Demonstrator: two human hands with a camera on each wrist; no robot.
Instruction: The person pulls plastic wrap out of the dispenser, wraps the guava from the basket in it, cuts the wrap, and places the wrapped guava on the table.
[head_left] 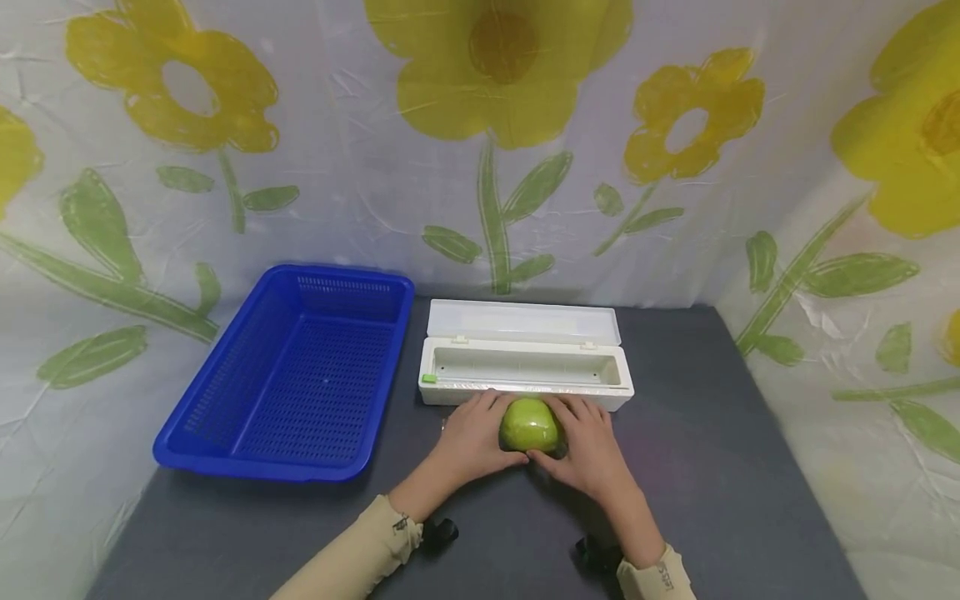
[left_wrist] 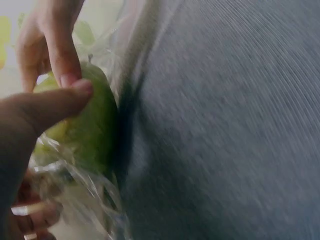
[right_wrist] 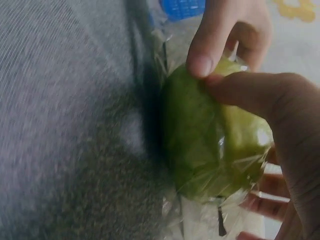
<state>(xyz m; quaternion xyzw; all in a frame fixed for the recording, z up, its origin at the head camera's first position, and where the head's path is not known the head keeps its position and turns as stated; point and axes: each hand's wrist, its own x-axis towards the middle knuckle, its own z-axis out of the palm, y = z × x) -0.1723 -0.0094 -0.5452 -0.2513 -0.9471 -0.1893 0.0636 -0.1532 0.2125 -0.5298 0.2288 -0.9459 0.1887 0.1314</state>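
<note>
A glossy green fruit [head_left: 529,425], with a thin dark stem showing in the right wrist view, lies on the table and is wrapped in clear cling film [left_wrist: 75,175]. My left hand [head_left: 480,437] curls round its left side, and my right hand [head_left: 588,442] holds it from the right. Both thumbs meet on its near side, pressing the film against the skin. Loose folds of film hang about the fruit in both wrist views. Fingers reach round behind it, partly hidden. Just beyond the hands stands a long white cling film dispenser box [head_left: 525,396], its lid [head_left: 525,321] raised.
A large blue plastic basket [head_left: 360,467] stands at the left on the dark grey table [head_left: 712,467]. A green slider [head_left: 429,378] sits at the box's left front edge. A flower-printed curtain [head_left: 337,192] surrounds the back and sides.
</note>
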